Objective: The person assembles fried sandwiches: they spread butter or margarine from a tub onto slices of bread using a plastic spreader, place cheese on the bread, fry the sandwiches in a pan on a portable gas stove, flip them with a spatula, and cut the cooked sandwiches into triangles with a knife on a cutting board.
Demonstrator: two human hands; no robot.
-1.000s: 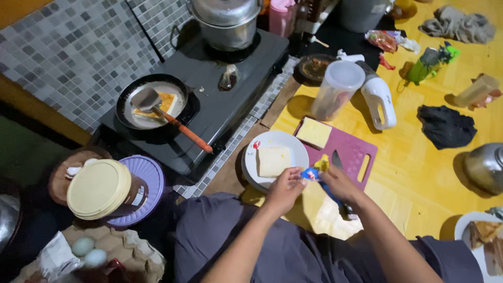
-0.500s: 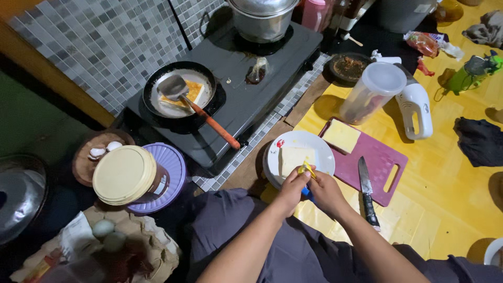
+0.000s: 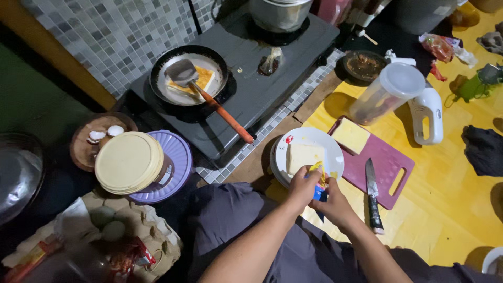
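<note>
Both my hands meet over the near rim of a white plate (image 3: 331, 144). My left hand (image 3: 304, 187) and my right hand (image 3: 334, 205) pinch a small yellow and blue sachet (image 3: 317, 181) between them. A pale bread slice (image 3: 305, 156) lies on the plate just beyond my fingers. A second slice (image 3: 350, 135) rests on the purple cutting board (image 3: 394, 165), and a black-handled knife (image 3: 373, 195) lies across the board to the right of my right hand.
A frying pan (image 3: 188, 78) with toast and an orange-handled spatula (image 3: 209, 98) sits on the grey stove (image 3: 251, 63). A cream-lidded jar (image 3: 130, 162), an egg tray (image 3: 120, 236), a clear jug (image 3: 387, 91) and a white hand mixer (image 3: 427, 115) stand around.
My hands have drawn closer together on the sachet and shifted slightly toward me. The view has moved left and down, so the pot slid to the top edge.
</note>
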